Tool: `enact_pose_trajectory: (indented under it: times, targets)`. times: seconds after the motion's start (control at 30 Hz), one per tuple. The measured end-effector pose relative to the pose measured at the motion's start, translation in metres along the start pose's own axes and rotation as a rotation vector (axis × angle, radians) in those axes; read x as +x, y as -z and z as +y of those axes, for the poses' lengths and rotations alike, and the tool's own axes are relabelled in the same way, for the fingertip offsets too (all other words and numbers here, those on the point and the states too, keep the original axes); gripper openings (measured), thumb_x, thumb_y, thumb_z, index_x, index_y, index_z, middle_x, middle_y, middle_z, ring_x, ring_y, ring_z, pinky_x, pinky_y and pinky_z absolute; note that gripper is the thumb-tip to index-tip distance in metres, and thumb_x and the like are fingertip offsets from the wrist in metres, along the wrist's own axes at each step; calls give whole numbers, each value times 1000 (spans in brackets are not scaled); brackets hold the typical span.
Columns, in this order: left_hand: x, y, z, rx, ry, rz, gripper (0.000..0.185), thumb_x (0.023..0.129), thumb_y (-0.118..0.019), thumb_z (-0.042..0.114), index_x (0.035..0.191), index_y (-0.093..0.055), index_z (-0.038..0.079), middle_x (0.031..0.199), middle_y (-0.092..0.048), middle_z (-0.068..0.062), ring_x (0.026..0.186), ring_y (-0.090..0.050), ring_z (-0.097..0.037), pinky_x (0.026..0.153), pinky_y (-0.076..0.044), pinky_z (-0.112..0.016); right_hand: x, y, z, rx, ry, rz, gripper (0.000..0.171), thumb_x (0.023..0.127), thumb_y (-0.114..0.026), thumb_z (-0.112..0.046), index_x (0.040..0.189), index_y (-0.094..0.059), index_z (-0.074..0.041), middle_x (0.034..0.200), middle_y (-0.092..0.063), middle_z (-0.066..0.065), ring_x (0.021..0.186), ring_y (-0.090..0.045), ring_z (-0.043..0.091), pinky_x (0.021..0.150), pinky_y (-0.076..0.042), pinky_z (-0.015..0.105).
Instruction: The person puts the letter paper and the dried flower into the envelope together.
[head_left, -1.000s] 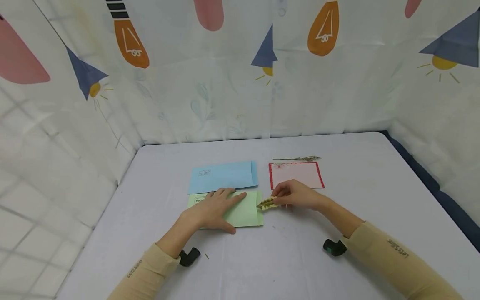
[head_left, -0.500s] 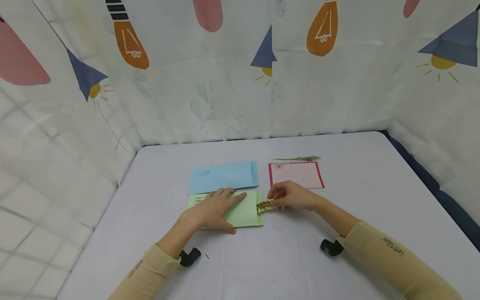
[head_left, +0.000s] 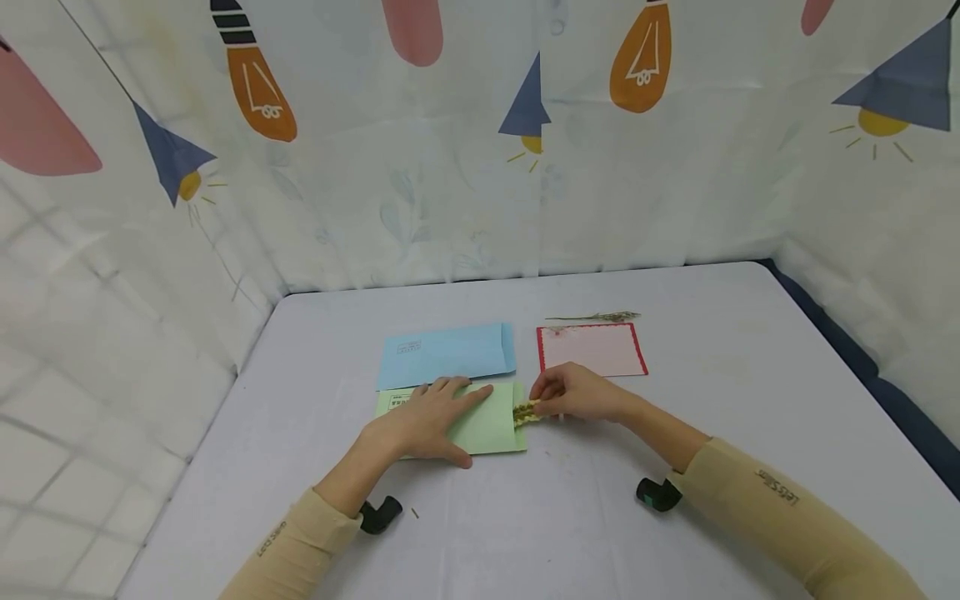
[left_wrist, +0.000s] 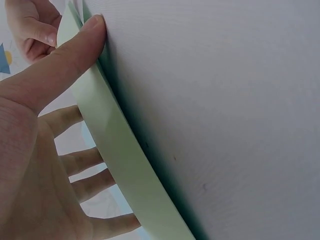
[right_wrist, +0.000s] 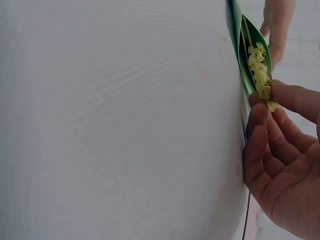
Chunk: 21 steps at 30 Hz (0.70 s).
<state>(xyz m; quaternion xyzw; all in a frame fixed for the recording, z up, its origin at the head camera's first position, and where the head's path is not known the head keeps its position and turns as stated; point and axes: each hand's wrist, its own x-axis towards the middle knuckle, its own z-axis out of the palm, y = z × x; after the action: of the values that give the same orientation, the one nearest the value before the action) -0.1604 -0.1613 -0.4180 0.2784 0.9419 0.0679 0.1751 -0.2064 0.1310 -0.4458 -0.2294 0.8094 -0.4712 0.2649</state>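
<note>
A light green envelope (head_left: 492, 427) lies on the table with its mouth to the right. My left hand (head_left: 423, 421) rests spread across it, fingers straight. In the left wrist view, the thumb reaches over the near edge of the envelope (left_wrist: 112, 127) and the fingers touch its far side. My right hand (head_left: 583, 393) pinches the end of a dried flower sprig (head_left: 524, 413), pale yellow and ruffled. The right wrist view has the sprig's blossoms (right_wrist: 258, 67) within the gaping envelope mouth, thumb and fingertips at the outer end. The stem runs deeper inside, partly hidden.
Just behind the green envelope lies a blue envelope (head_left: 446, 352). A pink card with a red border (head_left: 600, 350) sits to its right, with a thin dried grass sprig (head_left: 596, 317) beyond. A small stem scrap (head_left: 414, 513) lies near the left wrist.
My right hand has moved left, sliding the dried flower sprig farther into the green envelope, so less of it shows. My left hand has stayed in place.
</note>
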Motion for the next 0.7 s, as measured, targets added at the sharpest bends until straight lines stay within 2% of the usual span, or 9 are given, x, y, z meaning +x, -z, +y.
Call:
enact_pose_trajectory:
  times: [0.5,0.7]
  targets:
    - [-1,1,1,8,4,7,105,80,-84,56,164,-28,29,163,-30,-10,147,-30,-35,114,-28,-63,5,-3,-2,-53,41,4,10,95,-74,-14,103,-70,-10,87,-69,1,74,-61,19,64,-51,30]
    - [0,0,2,3,6,7,104,80,-85,55,164,-28,29,163,-30,-10,147,-29,-35,114,-27,-64,7,-5,-2,-47,60,-10,11,95,-75,-13,103,-70,-8,87,-69,1,73,-62,19,63,-52,30]
